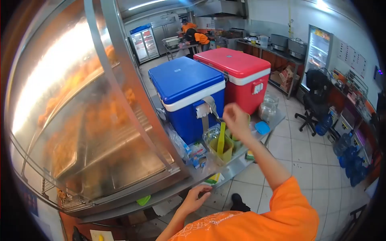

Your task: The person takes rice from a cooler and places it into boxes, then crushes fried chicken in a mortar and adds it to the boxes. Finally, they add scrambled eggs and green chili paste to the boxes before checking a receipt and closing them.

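My right hand (237, 119) is raised in front of the blue cooler (187, 80), above a yellow-green container (227, 154) on the metal table. Its fingers are bent together around the top of a metal utensil, whose lower part reaches down toward the container; the exact grip is small and blurred. A bright yellow-green handle (221, 138) stands up out of that container. Lower down, my left hand (196, 198) hovers near the table's front edge, fingers curled loosely with a gap to the thumb and nothing between them.
A glass display case (120, 68) with fried food fills the left. A red cooler (237, 66) stands behind the blue one. Clear jars (268, 109) and a blue lid (262, 127) lie to the right. Two people (200, 38) in orange work far back.
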{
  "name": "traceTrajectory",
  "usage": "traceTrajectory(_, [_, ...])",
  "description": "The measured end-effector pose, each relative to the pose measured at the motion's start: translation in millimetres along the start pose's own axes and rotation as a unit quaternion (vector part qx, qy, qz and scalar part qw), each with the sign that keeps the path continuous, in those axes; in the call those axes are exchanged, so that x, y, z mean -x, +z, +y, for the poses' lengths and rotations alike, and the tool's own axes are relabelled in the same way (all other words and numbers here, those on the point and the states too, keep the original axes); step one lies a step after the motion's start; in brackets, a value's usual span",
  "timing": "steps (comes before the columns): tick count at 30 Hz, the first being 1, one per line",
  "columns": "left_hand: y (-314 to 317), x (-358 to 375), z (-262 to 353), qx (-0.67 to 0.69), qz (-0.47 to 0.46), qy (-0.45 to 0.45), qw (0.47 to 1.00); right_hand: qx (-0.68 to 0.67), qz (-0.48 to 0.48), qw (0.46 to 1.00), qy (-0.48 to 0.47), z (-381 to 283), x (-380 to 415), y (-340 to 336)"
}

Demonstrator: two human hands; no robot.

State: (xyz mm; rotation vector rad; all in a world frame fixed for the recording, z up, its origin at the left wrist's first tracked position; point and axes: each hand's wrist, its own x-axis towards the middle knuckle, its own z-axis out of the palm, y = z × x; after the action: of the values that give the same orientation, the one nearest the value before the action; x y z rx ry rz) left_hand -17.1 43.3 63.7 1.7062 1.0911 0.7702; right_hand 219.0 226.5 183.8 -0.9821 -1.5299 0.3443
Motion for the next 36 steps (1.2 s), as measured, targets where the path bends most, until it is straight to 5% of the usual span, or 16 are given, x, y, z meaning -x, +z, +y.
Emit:
traceTrajectory(6, [-4,-81,42,-0.018,0.159,0.083,0.983,0.196,-0.024,0.976,-0.092,108,-210,17])
traceTrajectory(8, [4,-106,49,-0.014,0.214,0.084,0.973,0.208,-0.19,0.958,0.053,130,-252,29])
traceTrajectory(10, [8,-127,54,-0.02,0.27,0.097,0.958,0.24,-0.312,0.915,0.095,139,-270,39])
traceTrajectory(13, [9,-148,69,-0.027,0.321,0.102,0.941,0.23,-0.343,0.902,0.123,136,-274,45])
traceTrajectory(16, [7,-153,85,-0.035,0.363,0.082,0.927,0.163,-0.397,0.882,0.193,149,-284,44])
traceTrajectory(18, [5,-152,90,-0.058,0.385,0.102,0.916,-0.039,-0.448,0.854,0.262,150,-300,37])
traceTrajectory(20, [-6,-152,103,-0.061,0.397,0.096,0.911,-0.083,-0.318,0.919,0.218,125,-302,34])
traceTrajectory(22, [-30,-163,123,-0.222,0.365,0.141,0.893,-0.135,-0.385,0.904,0.132,119,-338,43])
traceTrajectory(24, [-58,-188,145,-0.336,0.387,0.174,0.841,-0.17,-0.413,0.894,0.032,27,-333,16])
traceTrajectory(27, [-90,-229,165,-0.413,0.401,0.176,0.798,-0.21,-0.371,0.904,-0.004,-2,-355,50])
traceTrajectory(32, [-107,-260,171,-0.518,0.446,0.082,0.725,-0.287,-0.35,0.888,-0.08,-50,-355,105])
traceTrajectory(35, [-116,-258,161,-0.512,0.467,0.048,0.719,-0.544,-0.455,0.7,-0.078,-42,-352,128])
traceTrajectory(36, [-119,-256,157,-0.504,0.489,0.036,0.711,-0.546,-0.457,0.698,-0.075,-33,-353,141])
